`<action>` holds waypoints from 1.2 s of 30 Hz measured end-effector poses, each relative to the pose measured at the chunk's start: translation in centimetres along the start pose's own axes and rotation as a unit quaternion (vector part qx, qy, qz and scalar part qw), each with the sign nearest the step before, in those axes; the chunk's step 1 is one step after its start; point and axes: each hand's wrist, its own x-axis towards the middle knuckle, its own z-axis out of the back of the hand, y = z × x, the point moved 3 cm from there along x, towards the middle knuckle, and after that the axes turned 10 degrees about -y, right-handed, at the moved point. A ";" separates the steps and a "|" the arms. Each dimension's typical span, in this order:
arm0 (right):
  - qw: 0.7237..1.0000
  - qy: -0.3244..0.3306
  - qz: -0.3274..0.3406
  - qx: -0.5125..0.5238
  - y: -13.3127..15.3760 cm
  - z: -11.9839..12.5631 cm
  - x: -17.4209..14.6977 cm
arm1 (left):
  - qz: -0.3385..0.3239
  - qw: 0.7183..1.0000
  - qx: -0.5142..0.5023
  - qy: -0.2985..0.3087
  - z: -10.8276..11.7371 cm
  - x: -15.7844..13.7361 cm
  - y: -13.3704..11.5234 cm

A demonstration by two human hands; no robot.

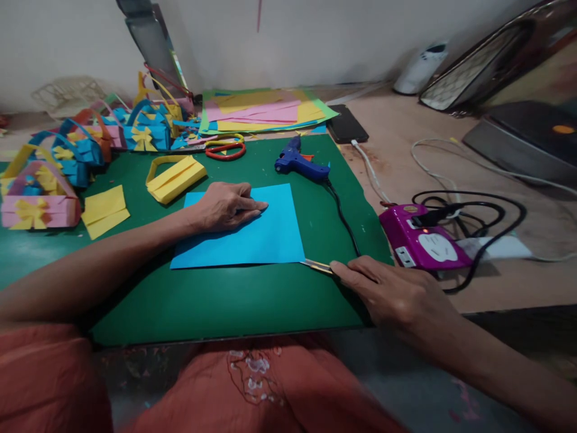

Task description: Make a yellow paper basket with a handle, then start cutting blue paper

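A sheet of bright blue paper [265,234] lies flat on the green cutting mat [216,307]. On its upper left part rests my left hand [228,207], pressing down with the fingers stretched to the right, not gripping anything. My right hand [399,291] is closed round a slim cutter knife [321,266]. The knife's tip meets the sheet's lower right corner. Just above the sheet lie a folded yellow paper box with a handle [177,179] and a blue glue gun [300,161]. A yellow paper piece [105,211] lies left of my left forearm.
Several small paper baskets [40,201] crowd the left side. Scissors [225,147] and stacked coloured paper [270,111] lie at the back, beside a phone [347,124]. A purple power strip [421,237] with looping black cables [500,201] stands close to my right hand.
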 end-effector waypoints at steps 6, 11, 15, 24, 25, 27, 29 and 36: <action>1.000 -0.004 0.003 -0.002 0.0 0.0 0.1 | -0.002 1.000 -0.003 0.004 0.1 0.0 0.0; 1.000 -0.011 0.015 -0.003 -0.4 -0.3 -0.2 | -0.008 1.000 -0.012 0.024 0.2 0.1 0.1; 1.000 -0.015 0.021 -0.013 -0.5 -0.5 0.1 | -0.006 1.000 -0.008 0.029 0.2 0.2 0.0; 0.999 -0.013 0.033 -0.008 -0.3 -0.6 0.5 | -0.009 1.000 -0.011 0.021 0.1 0.1 0.1; 0.999 -0.014 0.032 -0.010 -0.3 -0.7 0.5 | -0.009 1.000 -0.011 0.021 0.1 0.1 0.1; 0.999 -0.018 0.036 -0.018 -0.1 -0.7 0.6 | -0.007 1.000 -0.011 0.019 0.1 0.1 0.1; 0.999 -0.021 0.042 -0.021 0.1 -0.8 0.7 | -0.007 1.000 -0.008 0.020 0.2 0.1 0.1; 0.999 -0.024 0.030 -0.018 0.7 -0.4 1.3 | -0.002 1.000 -0.007 0.024 0.0 0.1 0.2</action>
